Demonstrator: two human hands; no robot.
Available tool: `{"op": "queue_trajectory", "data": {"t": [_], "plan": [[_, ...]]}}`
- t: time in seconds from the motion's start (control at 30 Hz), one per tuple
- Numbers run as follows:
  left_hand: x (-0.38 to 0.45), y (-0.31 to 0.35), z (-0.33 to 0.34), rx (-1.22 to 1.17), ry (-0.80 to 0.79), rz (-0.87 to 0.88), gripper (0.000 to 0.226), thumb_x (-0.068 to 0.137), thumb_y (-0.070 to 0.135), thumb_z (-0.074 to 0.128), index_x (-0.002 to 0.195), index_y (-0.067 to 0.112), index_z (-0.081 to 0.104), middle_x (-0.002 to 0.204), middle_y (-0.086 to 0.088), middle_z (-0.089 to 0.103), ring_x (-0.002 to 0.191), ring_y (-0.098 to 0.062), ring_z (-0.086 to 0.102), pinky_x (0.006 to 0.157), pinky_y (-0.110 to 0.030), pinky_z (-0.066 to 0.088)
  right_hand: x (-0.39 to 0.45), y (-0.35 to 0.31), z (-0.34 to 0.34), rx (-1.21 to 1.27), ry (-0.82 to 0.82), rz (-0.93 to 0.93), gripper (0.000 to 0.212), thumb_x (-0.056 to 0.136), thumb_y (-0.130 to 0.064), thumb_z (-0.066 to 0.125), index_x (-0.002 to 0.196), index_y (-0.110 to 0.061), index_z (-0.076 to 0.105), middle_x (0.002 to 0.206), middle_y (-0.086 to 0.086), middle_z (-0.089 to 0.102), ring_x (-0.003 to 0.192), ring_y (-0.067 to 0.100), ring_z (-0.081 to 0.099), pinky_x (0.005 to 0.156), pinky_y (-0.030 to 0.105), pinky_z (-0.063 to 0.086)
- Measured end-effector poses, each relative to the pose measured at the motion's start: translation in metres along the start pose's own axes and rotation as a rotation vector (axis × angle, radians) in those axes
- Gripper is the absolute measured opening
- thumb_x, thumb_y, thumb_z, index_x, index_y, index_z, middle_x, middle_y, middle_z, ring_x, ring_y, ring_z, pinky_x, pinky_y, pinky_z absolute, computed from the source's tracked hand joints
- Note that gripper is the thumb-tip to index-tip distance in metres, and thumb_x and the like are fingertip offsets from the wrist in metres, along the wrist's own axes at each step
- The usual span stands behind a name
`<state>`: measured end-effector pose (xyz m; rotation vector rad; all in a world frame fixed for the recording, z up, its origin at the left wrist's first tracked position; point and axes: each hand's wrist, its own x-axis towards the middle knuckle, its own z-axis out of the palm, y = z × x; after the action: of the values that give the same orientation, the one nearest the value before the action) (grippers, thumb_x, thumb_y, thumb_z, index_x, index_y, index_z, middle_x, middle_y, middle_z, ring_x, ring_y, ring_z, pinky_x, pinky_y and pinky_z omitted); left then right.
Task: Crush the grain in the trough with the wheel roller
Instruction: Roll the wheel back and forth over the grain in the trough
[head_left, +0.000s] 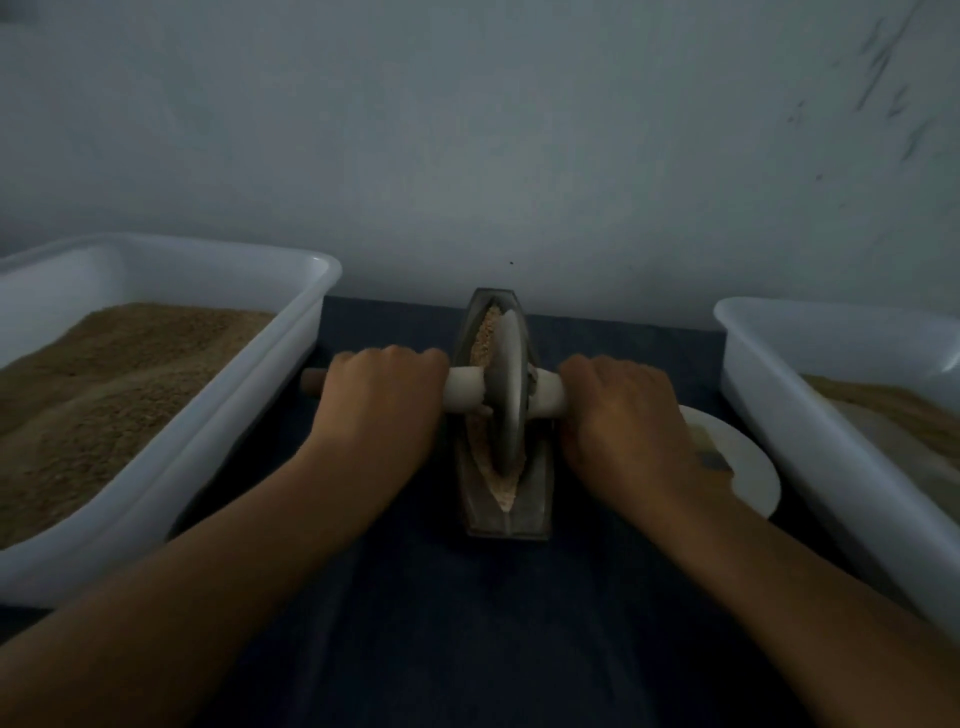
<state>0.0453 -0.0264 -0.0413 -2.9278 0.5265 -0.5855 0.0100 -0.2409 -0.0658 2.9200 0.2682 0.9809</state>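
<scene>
Gripping the axle on either side of the disc, both hands work the wheel roller in the one head view on offer. The left hand curls its fingers over the pale handle left of the wheel, with a brown stub of the handle poking out past its knuckles. The right hand wraps the handle on the other side in the same way.

The wheel stands upright in the narrow boat-shaped trough, near the middle of its length, on a dark blue cloth. Grain lies in the groove ahead of the wheel and in a thin line at the near tip; it looks coarse rather than powdery, though the dim light makes that hard to judge.

A white tub of brown meal sits to the left, a second tub to the right, and a white plate lies just beside the right wrist.

The crushing step seems to be mid-stroke. The next move probably calls for even downward pressure from both hands while rolling along the groove, keeping the disc vertical so the grain does not spill over the rim.
</scene>
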Motion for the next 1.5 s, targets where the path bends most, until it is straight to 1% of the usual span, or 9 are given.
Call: {"op": "queue_trajectory", "data": {"t": [0.17,0.37,0.5,0.63,0.77,0.97,1.1,1.3,1.5], "plan": [[-0.023,-0.006,-0.014,-0.062,0.053,0.066,0.024,0.088,0.035,0.063,0.102,0.027,0.046,0.097,0.008,0.059,0.081,-0.013,0.056,0.067,-0.028,0.033,-0.021,-0.009,-0.024,0.036,0.093,-0.034,0.02,0.075,-0.017,0.072,0.089,-0.012,0.058,0.082,0.006,0.059,0.072,0.025,0.054,0.068,0.035,0.034],[-0.02,-0.01,0.003,-0.092,0.075,0.076,0.035,0.082,0.036,0.068,0.098,0.029,0.039,0.095,0.007,0.057,0.073,-0.01,0.038,0.069,-0.029,0.033,-0.012,-0.006,-0.013,-0.002,0.06,-0.047,0.017,0.08,-0.018,0.069,0.092,-0.012,0.059,0.083,0.006,0.058,0.074,0.026,0.053,0.072,0.038,0.037],[0.014,-0.01,0.022,-0.141,0.02,0.039,0.044,0.079,0.034,0.073,0.111,0.027,0.044,0.103,0.003,0.06,0.088,-0.018,0.057,0.084,-0.037,0.044,0.015,0.003,0.014,-0.061,-0.001,0.013,0.02,0.079,-0.021,0.072,0.085,-0.016,0.054,0.077,0.003,0.057,0.069,0.024,0.051,0.065,0.033,0.028],[0.056,-0.011,0.037,-0.097,0.009,-0.015,0.039,0.081,0.028,0.071,0.111,0.023,0.046,0.104,-0.002,0.063,0.093,-0.024,0.061,0.078,-0.039,0.04,0.053,0.016,0.038,-0.143,-0.095,0.042,0.022,0.078,-0.028,0.068,0.089,-0.018,0.052,0.083,0.003,0.06,0.075,0.028,0.056,0.062,0.034,0.022],[0.091,-0.013,0.042,-0.081,0.002,-0.047,0.03,0.087,0.025,0.066,0.111,0.019,0.049,0.105,-0.006,0.064,0.094,-0.028,0.062,0.074,-0.037,0.034,0.092,0.031,0.053,-0.092,-0.224,0.059,0.028,0.082,-0.037,0.068,0.105,-0.024,0.06,0.101,0.004,0.065,0.09,0.029,0.062,0.062,0.031,0.03],[0.12,-0.02,0.038,-0.145,-0.14,-0.045,0.032,0.088,0.029,0.065,0.118,0.022,0.056,0.114,-0.007,0.063,0.103,-0.029,0.06,0.074,-0.037,0.04,0.116,0.041,0.062,-0.032,-0.391,0.112,0.03,0.082,-0.041,0.069,0.109,-0.031,0.063,0.111,0.002,0.066,0.099,0.026,0.063,0.064,0.031,0.039],[0.104,-0.012,0.037,-0.058,-0.073,-0.043,0.025,0.089,0.026,0.064,0.112,0.02,0.059,0.111,-0.007,0.065,0.101,-0.029,0.062,0.075,-0.036,0.041,0.098,0.037,0.058,-0.037,-0.316,0.12,0.027,0.081,-0.038,0.068,0.106,-0.029,0.064,0.104,0.003,0.067,0.093,0.028,0.064,0.063,0.03,0.036],[0.05,-0.008,0.019,-0.04,-0.102,-0.014,0.026,0.087,0.031,0.065,0.108,0.02,0.054,0.102,-0.003,0.064,0.092,-0.023,0.062,0.077,-0.037,0.048,0.046,0.016,0.032,-0.104,-0.109,0.019,0.017,0.079,-0.031,0.067,0.09,-0.023,0.056,0.082,0.0,0.063,0.074,0.028,0.06,0.06,0.033,0.024],[-0.005,0.002,-0.005,0.056,0.029,0.071,0.031,0.087,0.036,0.064,0.107,0.023,0.045,0.102,0.003,0.06,0.08,-0.013,0.052,0.07,-0.028,0.033,-0.008,0.002,-0.005,-0.022,-0.04,-0.007,0.02,0.075,-0.014,0.074,0.09,-0.014,0.059,0.077,0.004,0.058,0.067,0.024,0.052,0.063,0.032,0.026]]}}
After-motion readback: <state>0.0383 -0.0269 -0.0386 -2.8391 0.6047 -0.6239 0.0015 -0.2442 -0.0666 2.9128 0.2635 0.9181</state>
